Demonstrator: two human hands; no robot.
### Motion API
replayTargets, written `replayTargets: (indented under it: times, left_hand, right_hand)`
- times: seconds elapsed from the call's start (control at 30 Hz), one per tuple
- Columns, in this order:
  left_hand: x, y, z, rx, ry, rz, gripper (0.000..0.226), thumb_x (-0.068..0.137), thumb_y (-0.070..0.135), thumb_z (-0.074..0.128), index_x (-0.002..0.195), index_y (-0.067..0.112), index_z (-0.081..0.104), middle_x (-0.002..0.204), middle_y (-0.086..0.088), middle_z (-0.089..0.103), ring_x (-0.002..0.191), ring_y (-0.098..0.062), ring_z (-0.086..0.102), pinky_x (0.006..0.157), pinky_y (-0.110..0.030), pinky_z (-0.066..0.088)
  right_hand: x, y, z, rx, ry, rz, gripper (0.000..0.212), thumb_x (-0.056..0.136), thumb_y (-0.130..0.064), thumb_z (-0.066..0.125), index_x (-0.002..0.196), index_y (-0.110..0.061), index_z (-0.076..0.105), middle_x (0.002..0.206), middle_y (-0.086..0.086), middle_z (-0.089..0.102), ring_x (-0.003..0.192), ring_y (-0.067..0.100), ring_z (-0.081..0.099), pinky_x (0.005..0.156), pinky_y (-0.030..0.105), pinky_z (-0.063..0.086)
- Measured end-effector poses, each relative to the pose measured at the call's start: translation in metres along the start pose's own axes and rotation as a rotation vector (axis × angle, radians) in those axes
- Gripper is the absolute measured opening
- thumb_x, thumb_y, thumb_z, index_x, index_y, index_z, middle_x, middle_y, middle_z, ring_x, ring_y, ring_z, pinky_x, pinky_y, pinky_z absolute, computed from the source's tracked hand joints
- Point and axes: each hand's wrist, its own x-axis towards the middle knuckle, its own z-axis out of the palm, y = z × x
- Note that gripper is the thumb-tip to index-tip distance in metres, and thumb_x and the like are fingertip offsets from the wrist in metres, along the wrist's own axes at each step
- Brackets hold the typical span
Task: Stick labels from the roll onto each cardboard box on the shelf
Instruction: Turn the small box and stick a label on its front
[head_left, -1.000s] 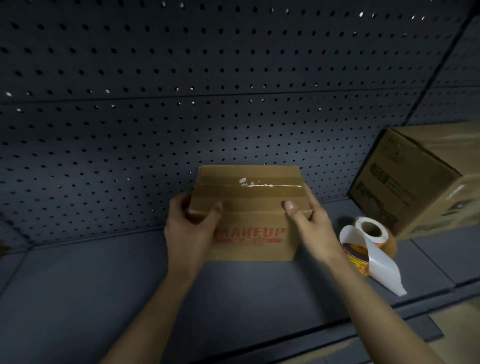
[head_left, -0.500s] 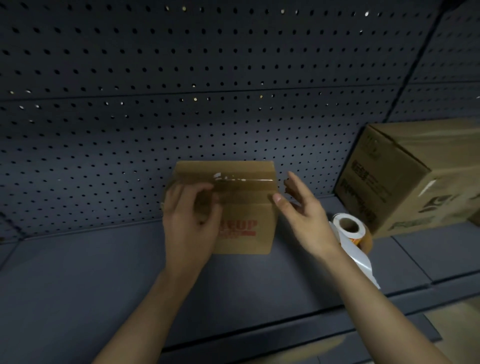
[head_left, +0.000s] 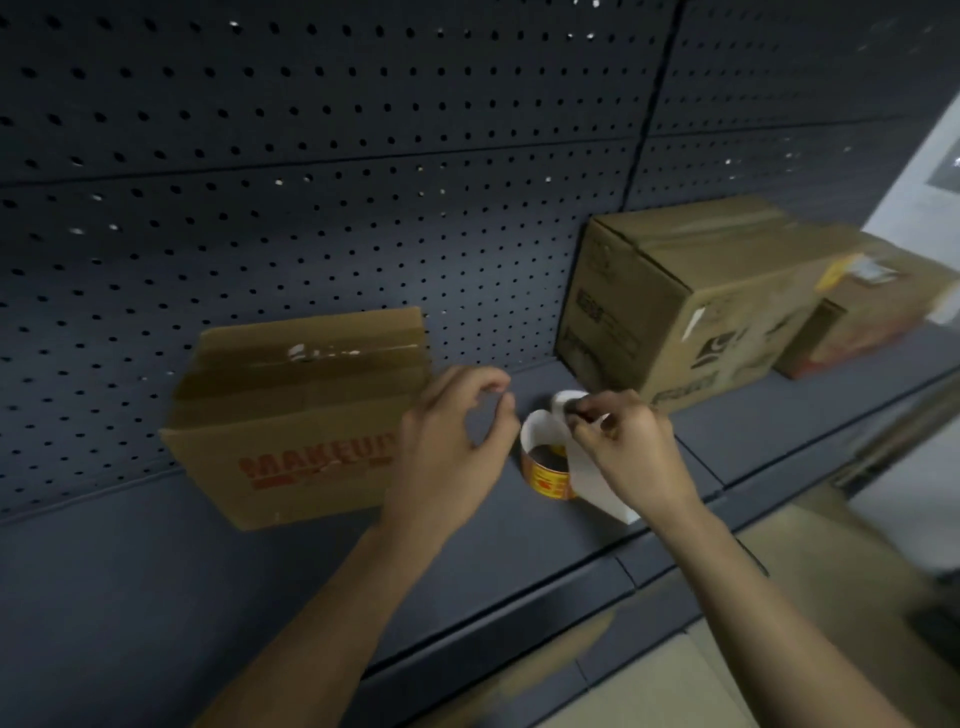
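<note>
Here, we are at the peeling step. The label roll (head_left: 549, 475) sits on the shelf (head_left: 156, 571). Our right hand (head_left: 634, 452), just right of the roll, pinches its loose white strip (head_left: 597, 483). Our left hand (head_left: 447, 447), just left of the roll, has its fingers (head_left: 478, 376) curled on nothing we can see. The MAKEUP box (head_left: 291, 415) stands left of the roll, and a bigger box (head_left: 691, 312) right of it. Next, we judge, comes freeing one label.

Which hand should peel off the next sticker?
Right, probably: the right hand pinches the white strip of the label roll, while the left hand hovers beside it, fingers curled, holding nothing.
</note>
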Motion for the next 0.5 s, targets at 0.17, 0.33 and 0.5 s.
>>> replayTargets:
  times: [0.17, 0.33, 0.5]
  left_hand:
    - [-0.007, -0.014, 0.040, -0.076, -0.193, -0.167, 0.021, 0.091, 0.019, 0.065, 0.112, 0.022, 0.068, 0.106, 0.012, 0.064, 0.097, -0.002, 0.061, 0.086, -0.035, 0.055]
    - [-0.010, -0.034, 0.055, 0.080, -0.393, -0.159, 0.036, 0.093, 0.005, 0.053, 0.125, 0.019, 0.064, 0.128, 0.005, 0.057, 0.116, -0.015, 0.055, 0.097, -0.033, 0.048]
    - [-0.005, -0.041, 0.058, 0.347, -0.600, -0.101, 0.052, 0.093, -0.002, 0.049, 0.139, 0.021, 0.054, 0.151, 0.001, 0.037, 0.135, -0.024, 0.035, 0.101, -0.046, 0.045]
  right_hand:
    - [-0.006, 0.019, 0.006, -0.132, -0.092, 0.058, 0.039, 0.081, -0.042, 0.070, 0.114, -0.022, 0.070, 0.107, 0.009, 0.069, 0.101, 0.030, 0.062, 0.077, 0.035, 0.051]
    - [-0.007, 0.023, 0.011, -0.192, -0.099, 0.034, 0.023, 0.080, -0.038, 0.061, 0.097, -0.026, 0.069, 0.095, 0.008, 0.070, 0.095, 0.035, 0.059, 0.076, 0.039, 0.050]
    - [-0.008, 0.023, 0.000, -0.059, -0.094, 0.042, 0.023, 0.087, -0.026, 0.056, 0.104, -0.031, 0.072, 0.099, 0.007, 0.072, 0.103, 0.036, 0.058, 0.091, 0.045, 0.047]
